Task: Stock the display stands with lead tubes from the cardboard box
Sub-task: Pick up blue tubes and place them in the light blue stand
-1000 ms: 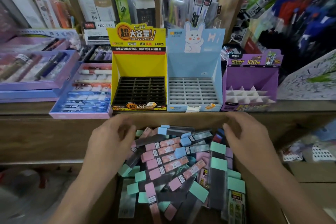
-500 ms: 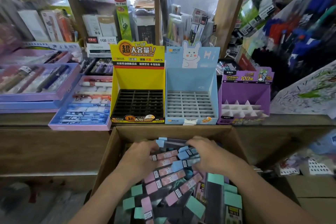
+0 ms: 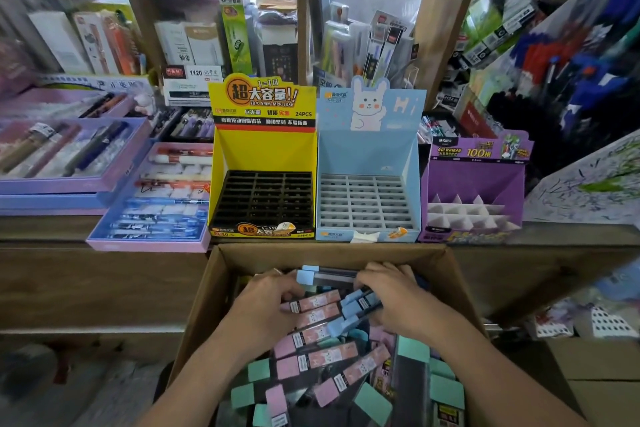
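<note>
- The right hand (image 3: 401,308) curls its fingers round slim dark lead tubes with light blue caps (image 3: 360,303) and grips them.
- The left hand (image 3: 263,308) has bent fingers on the ends of dark lead tubes with pink caps (image 3: 317,302); I cannot tell if it grips them.
- Both hands are inside the open brown cardboard box (image 3: 329,253), on top of a heap of tubes. Green-capped tubes (image 3: 412,348) lie nearer the person.
- Just behind the box, on the brown wooden counter (image 3: 571,232), three card stands sit side by side: a yellow display stand (image 3: 265,149), a light blue display stand with a bunny (image 3: 367,152) and a purple display stand (image 3: 474,180).
</note>
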Tool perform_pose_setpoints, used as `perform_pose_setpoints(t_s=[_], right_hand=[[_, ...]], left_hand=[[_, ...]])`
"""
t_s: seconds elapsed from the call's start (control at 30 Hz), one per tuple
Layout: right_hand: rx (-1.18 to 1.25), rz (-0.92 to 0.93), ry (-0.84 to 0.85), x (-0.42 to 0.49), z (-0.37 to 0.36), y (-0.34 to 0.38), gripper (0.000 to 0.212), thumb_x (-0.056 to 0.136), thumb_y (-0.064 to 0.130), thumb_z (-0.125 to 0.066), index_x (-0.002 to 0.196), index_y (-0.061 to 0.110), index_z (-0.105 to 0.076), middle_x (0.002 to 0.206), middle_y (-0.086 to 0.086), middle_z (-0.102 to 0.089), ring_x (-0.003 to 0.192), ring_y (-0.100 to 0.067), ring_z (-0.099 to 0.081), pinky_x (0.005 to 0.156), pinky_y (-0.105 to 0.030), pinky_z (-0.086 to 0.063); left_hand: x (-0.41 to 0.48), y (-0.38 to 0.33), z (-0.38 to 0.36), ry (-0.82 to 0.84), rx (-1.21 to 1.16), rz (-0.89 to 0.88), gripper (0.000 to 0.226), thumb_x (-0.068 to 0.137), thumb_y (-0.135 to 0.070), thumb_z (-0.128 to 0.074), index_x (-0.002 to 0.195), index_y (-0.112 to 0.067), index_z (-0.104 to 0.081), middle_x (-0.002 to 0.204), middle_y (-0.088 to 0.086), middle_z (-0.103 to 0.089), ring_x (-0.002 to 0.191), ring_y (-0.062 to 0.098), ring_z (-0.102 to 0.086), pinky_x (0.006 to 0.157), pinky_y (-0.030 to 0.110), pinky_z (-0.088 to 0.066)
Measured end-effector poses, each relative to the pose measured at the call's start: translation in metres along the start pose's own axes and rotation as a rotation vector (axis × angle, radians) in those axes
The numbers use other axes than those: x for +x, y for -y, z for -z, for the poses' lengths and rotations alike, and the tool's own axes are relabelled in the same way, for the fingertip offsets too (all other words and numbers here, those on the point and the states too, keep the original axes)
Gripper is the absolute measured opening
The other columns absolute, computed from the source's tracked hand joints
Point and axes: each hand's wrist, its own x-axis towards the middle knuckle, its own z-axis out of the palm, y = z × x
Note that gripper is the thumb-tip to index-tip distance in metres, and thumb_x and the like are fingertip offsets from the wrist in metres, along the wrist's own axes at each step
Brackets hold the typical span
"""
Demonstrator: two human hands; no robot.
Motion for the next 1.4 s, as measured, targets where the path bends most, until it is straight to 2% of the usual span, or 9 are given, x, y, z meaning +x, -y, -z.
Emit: perform_pose_setpoints(t_s=[0.2, 0.4, 0.57, 0.73, 0.9, 0.97, 1.1, 1.23, 1.4], right_hand=[[0.127, -0.002, -0.018, -0.001, -0.001, -0.002, 0.052, 0.085, 0.015, -0.079, 0.125, 0.039, -0.056, 0.127, 0.017, -0.047, 0.124, -0.02, -0.036, 0.107, -0.04, -0.04], [0.134, 0.021, 0.011, -0.002, -0.001, 0.002, 0.05, 0.087, 0.021, -0.079, 0.128, 0.036, -0.055, 0.123, 0.013, -0.04, 0.121, -0.017, -0.042, 0.104, -0.044, -0.045], [0.148, 0.029, -0.014, -0.005, 0.004, 0.004, 0.034, 0.084, 0.017, -0.08, 0.106, 0.032, -0.059, 0.118, 0.011, -0.054, 0.113, -0.016, -0.053, 0.097, -0.041, -0.05], [0.289, 0.02, -0.07, -0.012, 0.01, 0.008, 0.024, 0.084, 0.019, -0.082, 0.094, 0.026, -0.061, 0.097, 0.01, -0.067, 0.09, -0.008, -0.064, 0.082, -0.041, -0.057], [0.728, 0.012, -0.155, -0.012, 0.023, 0.017, 0.029, 0.082, 0.013, -0.084, 0.107, 0.022, -0.072, 0.104, 0.005, -0.077, 0.099, -0.009, -0.071, 0.088, -0.034, -0.059], [0.907, 0.054, -0.15, -0.014, 0.027, 0.023, 0.04, 0.082, 0.005, -0.082, 0.116, 0.025, -0.073, 0.109, 0.01, -0.078, 0.104, -0.007, -0.072, 0.09, -0.025, -0.058], [1.173, 0.043, -0.171, -0.017, 0.028, 0.03, 0.034, 0.084, 0.001, -0.08, 0.115, 0.016, -0.074, 0.107, -0.004, -0.08, 0.107, -0.023, -0.074, 0.095, -0.036, -0.059], [1.373, -0.038, -0.213, -0.015, 0.03, 0.035, 0.032, 0.085, 0.0, -0.079, 0.115, 0.009, -0.073, 0.107, -0.01, -0.079, 0.107, -0.028, -0.073, 0.095, -0.038, -0.058], [1.377, -0.023, -0.267, -0.013, 0.033, 0.044, 0.025, 0.085, 0.005, -0.081, 0.107, 0.015, -0.078, 0.101, -0.005, -0.081, 0.098, -0.019, -0.076, 0.082, -0.029, -0.061]], left_hand=[[0.0, -0.002, 0.001, 0.009, -0.019, -0.065, 0.026, 0.082, -0.027, -0.078, 0.106, -0.038, -0.07, 0.099, -0.021, -0.053, 0.095, 0.0, -0.053, 0.085, 0.023, -0.053], [-0.002, -0.007, 0.001, 0.025, -0.031, -0.094, 0.019, 0.083, -0.029, -0.077, 0.097, -0.04, -0.071, 0.096, -0.022, -0.051, 0.096, 0.003, -0.053, 0.086, 0.03, -0.054], [-0.003, -0.009, 0.0, 0.02, -0.016, -0.078, 0.021, 0.082, -0.024, -0.076, 0.096, -0.038, -0.072, 0.096, -0.02, -0.052, 0.095, 0.004, -0.054, 0.085, 0.032, -0.055], [-0.005, -0.011, 0.001, 0.01, -0.036, -0.057, 0.025, 0.083, -0.027, -0.077, 0.105, -0.037, -0.071, 0.1, -0.018, -0.054, 0.094, 0.002, -0.056, 0.084, 0.019, -0.05], [-0.008, -0.023, 0.002, 0.005, -0.458, 0.021, 0.011, 0.083, -0.031, -0.082, 0.092, -0.027, -0.077, 0.092, -0.002, -0.072, 0.077, 0.003, -0.066, 0.067, 0.019, -0.054], [-0.009, -0.029, 0.004, 0.04, -0.641, 0.029, 0.008, 0.085, -0.021, -0.08, 0.093, -0.024, -0.078, 0.092, 0.004, -0.076, 0.082, 0.012, -0.071, 0.073, 0.024, -0.057], [-0.012, -0.043, 0.005, 0.097, -0.858, 0.086, 0.023, 0.084, -0.016, -0.08, 0.105, -0.01, -0.072, 0.101, 0.017, -0.075, 0.098, 0.03, -0.074, 0.087, 0.04, -0.061], [-0.017, -0.053, 0.005, 0.187, -1.0, 0.167, 0.05, 0.077, -0.011, -0.086, 0.116, -0.003, -0.057, 0.107, 0.021, -0.073, 0.099, 0.037, -0.074, 0.084, 0.049, -0.061], [-0.014, -0.06, 0.0, 0.156, -1.065, 0.161, 0.045, 0.085, -0.014, -0.079, 0.122, -0.007, -0.053, 0.104, 0.017, -0.076, 0.09, 0.04, -0.074, 0.079, 0.051, -0.061]])
